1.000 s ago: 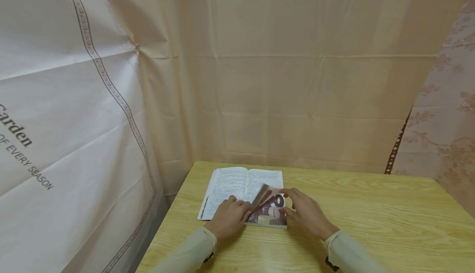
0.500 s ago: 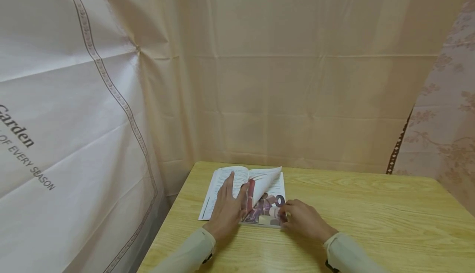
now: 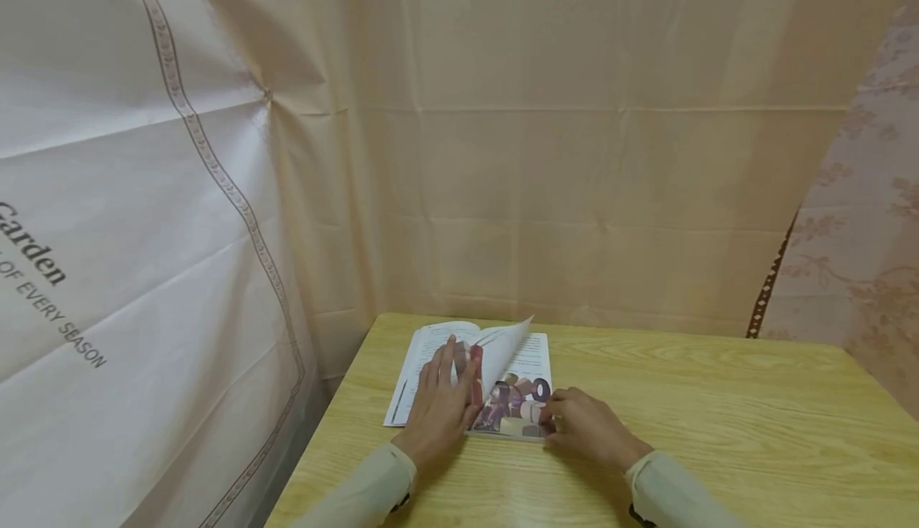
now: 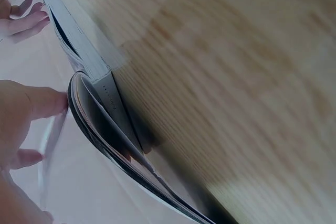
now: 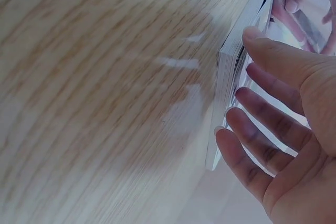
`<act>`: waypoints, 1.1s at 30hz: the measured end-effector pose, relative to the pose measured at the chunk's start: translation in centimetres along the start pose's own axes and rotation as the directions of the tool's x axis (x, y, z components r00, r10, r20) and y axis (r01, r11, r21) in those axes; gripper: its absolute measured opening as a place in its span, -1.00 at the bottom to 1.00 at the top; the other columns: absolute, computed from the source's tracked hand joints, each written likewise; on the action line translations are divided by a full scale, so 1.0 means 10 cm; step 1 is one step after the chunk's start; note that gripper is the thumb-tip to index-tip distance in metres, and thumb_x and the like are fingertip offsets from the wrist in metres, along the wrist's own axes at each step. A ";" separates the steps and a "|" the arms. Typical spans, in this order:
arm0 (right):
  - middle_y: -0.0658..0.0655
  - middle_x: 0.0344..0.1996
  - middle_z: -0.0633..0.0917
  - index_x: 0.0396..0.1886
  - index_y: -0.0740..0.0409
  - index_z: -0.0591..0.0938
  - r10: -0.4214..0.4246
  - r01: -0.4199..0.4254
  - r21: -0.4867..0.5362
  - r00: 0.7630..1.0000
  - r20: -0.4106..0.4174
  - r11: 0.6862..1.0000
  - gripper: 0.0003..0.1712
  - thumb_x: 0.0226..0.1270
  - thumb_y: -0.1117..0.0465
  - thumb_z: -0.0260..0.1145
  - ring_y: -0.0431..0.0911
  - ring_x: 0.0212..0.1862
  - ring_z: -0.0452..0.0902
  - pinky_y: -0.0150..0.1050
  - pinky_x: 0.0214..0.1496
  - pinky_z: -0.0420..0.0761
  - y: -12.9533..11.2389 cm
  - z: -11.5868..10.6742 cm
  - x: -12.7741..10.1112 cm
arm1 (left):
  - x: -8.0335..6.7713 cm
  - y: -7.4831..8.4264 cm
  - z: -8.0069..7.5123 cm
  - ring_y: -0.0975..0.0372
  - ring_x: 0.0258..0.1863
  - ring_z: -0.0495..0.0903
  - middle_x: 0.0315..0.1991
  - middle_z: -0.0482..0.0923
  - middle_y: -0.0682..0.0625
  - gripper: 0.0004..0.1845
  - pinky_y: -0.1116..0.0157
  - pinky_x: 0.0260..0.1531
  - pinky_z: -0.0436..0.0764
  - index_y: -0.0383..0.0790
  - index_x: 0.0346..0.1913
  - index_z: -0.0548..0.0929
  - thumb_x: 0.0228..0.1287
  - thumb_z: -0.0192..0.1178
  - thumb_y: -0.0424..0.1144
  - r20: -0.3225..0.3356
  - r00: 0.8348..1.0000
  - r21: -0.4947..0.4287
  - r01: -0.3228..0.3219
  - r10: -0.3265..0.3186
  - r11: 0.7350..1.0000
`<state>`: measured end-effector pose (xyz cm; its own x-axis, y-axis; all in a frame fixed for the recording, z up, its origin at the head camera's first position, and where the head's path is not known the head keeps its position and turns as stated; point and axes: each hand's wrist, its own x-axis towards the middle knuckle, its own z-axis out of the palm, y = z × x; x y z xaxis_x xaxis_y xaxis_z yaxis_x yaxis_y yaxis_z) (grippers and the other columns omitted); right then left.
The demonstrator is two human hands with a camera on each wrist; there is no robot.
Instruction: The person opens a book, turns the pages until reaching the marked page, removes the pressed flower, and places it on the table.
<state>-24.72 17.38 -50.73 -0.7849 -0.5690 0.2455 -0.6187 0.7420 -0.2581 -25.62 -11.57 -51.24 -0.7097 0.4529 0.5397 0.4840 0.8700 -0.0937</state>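
Book [image 3: 502,384] lies open on the wooden surface [image 3: 718,416], at its far-left corner, close to the beige curtain [image 3: 574,153]. Printed text pages face up on the left half; a colourful illustrated sheet shows at the near right.

Left hand [image 3: 441,400] rests flat on the left-hand pages, fingers [image 3: 448,356] straight and spread, pointing away from the person; it presses the pages down and grips nothing. Just right of it a sheaf of pages [image 3: 506,348] stands arched above the spine, partway through a turn.

Right hand [image 3: 585,424] sits at the near right corner of the book. In the right wrist view its fingers [image 5: 262,145] are loosely bent (not closed), tips against the page edges of the book [image 5: 236,72], thumb on top of the stack.

Left wrist view: the book's spine [image 4: 113,108] and curled pages seen edge-on; rather blurred.

A white banner [image 3: 108,233] with printed lettering hangs at the left.
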 end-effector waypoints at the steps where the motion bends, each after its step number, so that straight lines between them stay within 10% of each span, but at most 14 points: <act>1: -0.10 -0.22 0.70 -0.26 -0.06 0.82 -0.002 0.002 -0.002 1.000 -0.001 1.000 -0.72 0.03 0.02 0.66 -0.16 -0.14 0.55 -0.10 -0.09 0.65 0.00 0.00 0.00 | -0.01 0.00 0.00 -0.18 0.49 0.10 0.58 0.01 -0.34 -0.26 -0.12 0.34 0.28 -0.17 0.44 0.45 0.26 0.40 0.03 -0.007 1.000 0.019 -0.013 0.013 1.000; 9: -0.16 -0.29 0.68 -0.29 -0.06 0.83 -0.022 0.022 -0.019 1.000 0.003 1.000 -0.78 0.07 0.03 0.65 -0.21 -0.18 0.54 -0.15 -0.13 0.65 0.00 0.01 0.01 | -0.05 -0.04 0.01 -0.18 0.48 0.19 0.40 0.44 -0.15 -0.80 -0.20 0.35 0.25 -0.08 -0.02 0.73 0.36 0.30 -0.16 0.019 0.995 0.062 -0.104 0.103 0.993; 15: -0.15 -0.30 0.69 -0.31 -0.06 0.84 -0.065 0.065 -0.037 0.998 0.003 0.997 -0.94 0.22 0.15 0.56 -0.24 -0.23 0.52 -0.22 -0.20 0.64 0.00 -0.01 0.02 | -0.06 -0.05 -0.02 -0.07 0.44 0.32 0.33 0.54 -0.07 -0.71 -0.12 0.36 0.35 -0.03 0.05 0.75 0.31 0.29 -0.33 0.150 0.982 -0.051 -0.110 0.117 0.993; 22: -0.16 -0.40 0.67 -0.38 -0.01 0.81 -0.150 0.148 -0.064 0.988 -0.032 0.987 -0.89 0.26 0.31 0.50 -0.29 -0.37 0.38 -0.36 -0.41 0.48 0.02 -0.02 0.04 | -0.06 -0.05 -0.02 0.10 0.08 0.56 -0.07 0.69 0.05 -0.89 0.12 0.02 0.58 -0.07 -0.18 0.79 0.40 0.27 -0.23 0.125 0.978 -0.093 -0.154 0.165 0.984; 33: -0.18 -0.44 0.63 -0.40 -0.02 0.80 -0.147 0.143 -0.093 0.988 -0.038 0.985 -0.87 0.21 0.33 0.52 -0.31 -0.39 0.34 -0.38 -0.46 0.43 0.02 -0.02 0.04 | -0.07 -0.03 -0.02 0.16 0.04 0.54 -0.02 0.65 0.06 -0.70 0.17 -0.04 0.60 -0.06 -0.02 0.77 0.50 0.19 0.04 0.218 0.965 -0.146 -0.114 0.144 0.983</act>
<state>-25.15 17.34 -50.46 -0.6833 -0.6583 0.3158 -0.7187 0.6827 -0.1320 -25.19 -12.13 -51.45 -0.7268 0.6053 0.3247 0.6313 0.7749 -0.0316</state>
